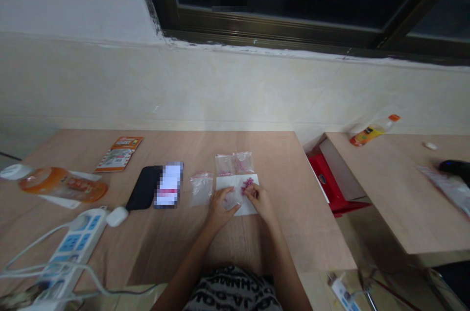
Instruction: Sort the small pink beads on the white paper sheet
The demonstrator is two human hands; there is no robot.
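Head view, dim: on the wooden table (293, 232), left to right, an orange bottle (62, 184) and a power strip (69, 247) sit well aside, then a phone (169, 186) and a clear zip bag (201, 188). The left hand (220, 208) rests on a white paper sheet (227, 184), steadying it; the right hand (259, 202), close by but apart, seems to pick at pink beads (246, 184) heaped there, though the poor light leaves that uncertain. Two more zip bags (234, 163) lie just beyond, within reach. Further right, a red crate (325, 179) sits below a second table (382, 203), under a pale wall (235, 85).
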